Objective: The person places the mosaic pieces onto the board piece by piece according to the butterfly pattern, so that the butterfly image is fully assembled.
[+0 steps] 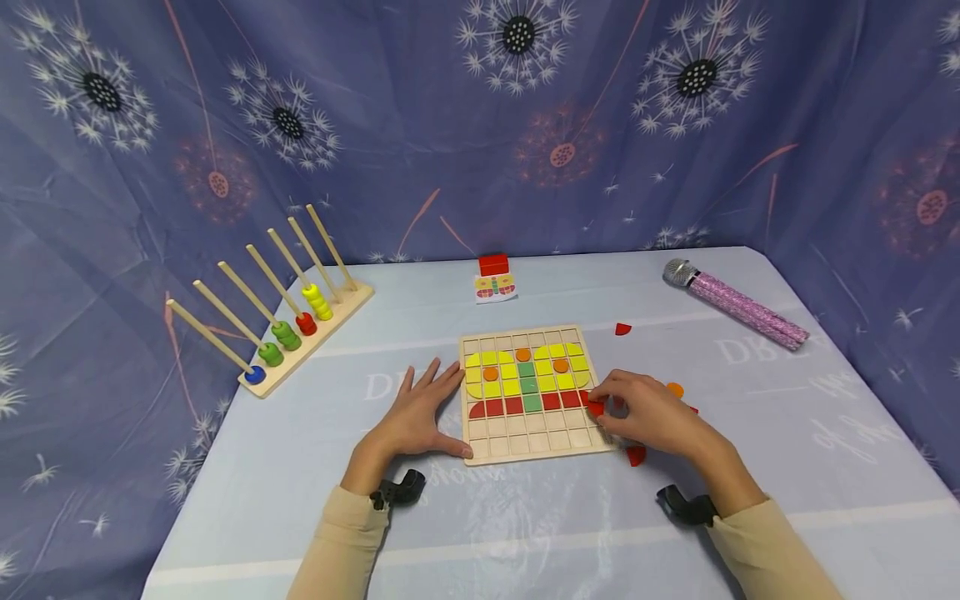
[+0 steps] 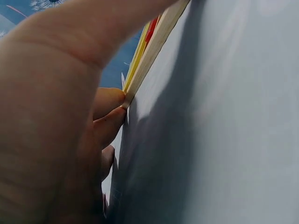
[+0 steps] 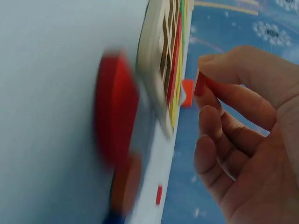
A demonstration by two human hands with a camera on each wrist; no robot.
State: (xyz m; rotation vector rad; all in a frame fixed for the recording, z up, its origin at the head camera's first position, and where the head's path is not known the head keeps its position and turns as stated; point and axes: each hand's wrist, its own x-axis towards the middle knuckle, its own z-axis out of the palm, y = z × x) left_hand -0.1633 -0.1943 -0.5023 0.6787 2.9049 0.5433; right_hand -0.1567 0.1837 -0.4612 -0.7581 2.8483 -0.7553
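Observation:
A wooden grid board (image 1: 498,448) lies on the table, with yellow, green, red and orange pieces filling part of its squares in a butterfly-like pattern. My left hand (image 1: 417,417) spreads along the board's left side, its fingers and thumb touching the edge. Over the board's right edge, beside the row of red tiles (image 1: 551,401), my right hand (image 1: 648,414) pinches a small red piece (image 3: 200,84) between thumb and index finger. A loose red quarter-round piece (image 1: 636,456) lies under the right hand, and an orange disc (image 1: 675,389) just beyond it.
Another red quarter piece (image 1: 623,329) lies past the board's right corner. Behind the board, a pattern card (image 1: 495,288) leans on a red block (image 1: 493,265). A wooden peg stand (image 1: 300,354) with coloured beads is at left, a glittery pink microphone (image 1: 742,310) at right.

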